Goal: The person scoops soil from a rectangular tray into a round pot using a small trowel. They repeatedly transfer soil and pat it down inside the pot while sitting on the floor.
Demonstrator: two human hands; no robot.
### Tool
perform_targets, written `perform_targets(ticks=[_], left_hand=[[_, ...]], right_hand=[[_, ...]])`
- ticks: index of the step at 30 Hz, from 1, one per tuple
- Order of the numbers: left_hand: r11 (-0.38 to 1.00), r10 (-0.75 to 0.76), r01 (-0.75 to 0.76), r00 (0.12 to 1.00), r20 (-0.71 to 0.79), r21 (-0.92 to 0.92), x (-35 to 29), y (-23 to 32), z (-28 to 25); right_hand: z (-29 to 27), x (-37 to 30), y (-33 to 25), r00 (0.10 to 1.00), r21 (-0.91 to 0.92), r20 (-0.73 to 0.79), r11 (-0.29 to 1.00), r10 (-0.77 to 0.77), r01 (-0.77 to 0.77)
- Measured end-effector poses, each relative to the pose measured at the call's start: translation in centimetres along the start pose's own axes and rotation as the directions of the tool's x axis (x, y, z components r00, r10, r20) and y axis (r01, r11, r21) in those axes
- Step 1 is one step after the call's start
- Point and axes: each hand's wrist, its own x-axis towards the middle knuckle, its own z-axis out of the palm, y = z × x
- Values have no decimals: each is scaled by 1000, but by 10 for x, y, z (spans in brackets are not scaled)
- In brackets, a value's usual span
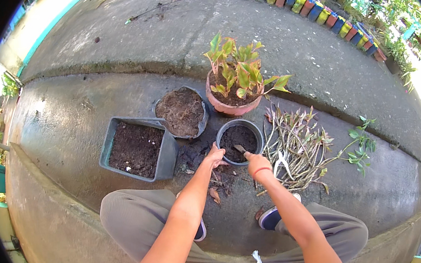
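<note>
A round grey pot [259,132] with dark soil [235,136] inside stands on the concrete in front of me. My left hand [217,155] is closed on the pot's near left rim. At the near right side, my right hand [259,163] grips a small trowel [240,149], whose brownish tip rests in the soil; its handle is mostly hidden by my fingers. Right of the pot lies a pile of leafy stem cuttings [297,142]. Pale scissors or shears [280,162] rest on its near side.
A square dark planter [171,157] of soil stands to the left, with a round soil-filled black bag [203,124] behind it. A pink pot [234,110] holds a leafy plant [242,68]. Behind runs a raised concrete step [162,71]. Dry leaves [214,195] and spilled soil lie near my shoes.
</note>
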Motion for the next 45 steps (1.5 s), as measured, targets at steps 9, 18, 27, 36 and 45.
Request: perform_targets(ticks=[9,18,27,36,45], left_hand=[[994,60,-63,997,-41,-94,3,-20,1],[991,50,-57,997,-59,-124,1,-23,2],[965,-157,149,987,-20,-215,-3,-15,7],[991,-56,44,994,-92,-127,0,-21,15],[791,-94,125,992,-83,600,-42,54,2]], right_hand=[[-79,-49,15,952,-204,217,944,-215,260],[-16,-24,5,982,416,181,909,-59,-22],[-76,-80,38,973,371,-213,914,-91,167],[-42,-110,24,994,292,-32,952,106,-92],[-80,-99,7,997,723,70,686,46,-82]])
